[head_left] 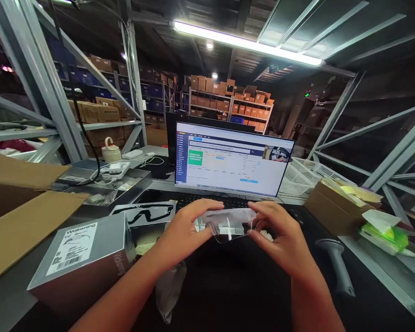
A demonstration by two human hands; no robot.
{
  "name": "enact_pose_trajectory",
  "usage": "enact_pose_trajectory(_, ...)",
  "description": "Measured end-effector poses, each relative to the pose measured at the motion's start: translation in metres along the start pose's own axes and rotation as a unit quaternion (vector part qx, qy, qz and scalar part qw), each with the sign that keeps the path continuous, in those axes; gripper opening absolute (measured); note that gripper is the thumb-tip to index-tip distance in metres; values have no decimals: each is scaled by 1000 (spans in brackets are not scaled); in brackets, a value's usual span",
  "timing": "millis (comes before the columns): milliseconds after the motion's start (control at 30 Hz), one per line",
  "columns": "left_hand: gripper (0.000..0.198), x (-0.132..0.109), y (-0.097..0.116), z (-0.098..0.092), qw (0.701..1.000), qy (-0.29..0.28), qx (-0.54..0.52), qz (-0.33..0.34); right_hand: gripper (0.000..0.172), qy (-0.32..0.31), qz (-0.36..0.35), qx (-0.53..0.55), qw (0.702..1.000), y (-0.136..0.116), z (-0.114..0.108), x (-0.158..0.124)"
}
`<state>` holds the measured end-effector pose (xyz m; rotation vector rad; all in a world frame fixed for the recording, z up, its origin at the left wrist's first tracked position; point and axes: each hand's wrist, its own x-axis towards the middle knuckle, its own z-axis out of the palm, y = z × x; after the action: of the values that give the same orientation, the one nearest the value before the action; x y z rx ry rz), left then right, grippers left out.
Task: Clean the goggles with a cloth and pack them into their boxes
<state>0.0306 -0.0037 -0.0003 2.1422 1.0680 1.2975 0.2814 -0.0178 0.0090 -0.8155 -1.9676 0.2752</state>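
Clear plastic sleeve [226, 225], long axis running crosswise, pinched at both short ends between left fingers [202, 213] and right fingers [263, 219]; held over the bench [161, 184], just before the keyboard [207, 201].

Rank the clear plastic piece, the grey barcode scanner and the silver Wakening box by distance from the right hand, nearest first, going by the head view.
1. Clear plastic piece: centre, held at the fingertips of the right hand.
2. Grey barcode scanner: on the desk, to the hand's right.
3. Silver Wakening box: far left, beyond the left hand.
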Motion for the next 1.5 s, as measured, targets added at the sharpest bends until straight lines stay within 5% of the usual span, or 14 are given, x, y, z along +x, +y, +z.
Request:
enact_pose_trajectory(167,46,-2,-1,4,998,-64,-16,-5,20,-12,-39,-77,996,-3,3,-2)
enact_pose_trajectory(333,130,-11,6,-4,984,-148,77,66,10,-37,-22,-67,997,13,-8,-1)
enact_pose_trajectory(367,128,-12,8,-7,984,-135,98,66,10,-17,-4,-69,997,18,-12,-1)
enact_pose_trajectory(433,93,-14,10,-10,983,-83,163,12,11,51,48,-75,995,30,-22,0)
enact_pose_trajectory(533,44,-20,-2,-8,928,-66,325,-169,19,132,134,-25,982,46,-36,3)
enact_pose_trajectory(633,39,-31,-25,0,853,-109,419,-291,25,153,188,65,968,54,-42,6)
enact_pose_trajectory(767,35,-48,-44,9,798,-146,463,-356,28,147,204,87,964,55,-39,9)
enact_pose_trajectory(1033,17,-50,-60,11,772,-132,494,-378,32,96,203,115,968,47,-32,7)
enact_pose_trajectory(1233,27,-67,-53,3,833,-29,485,-265,37,129,227,170,950,43,-41,4)
enact_pose_trajectory(1367,38,-80,-42,-3,876,61,472,-79,35,216,213,225,926,44,-45,5)
enact_pose_trajectory(1500,34,-80,-41,11,894,25,422,148,33,284,194,239,908,38,-50,6)
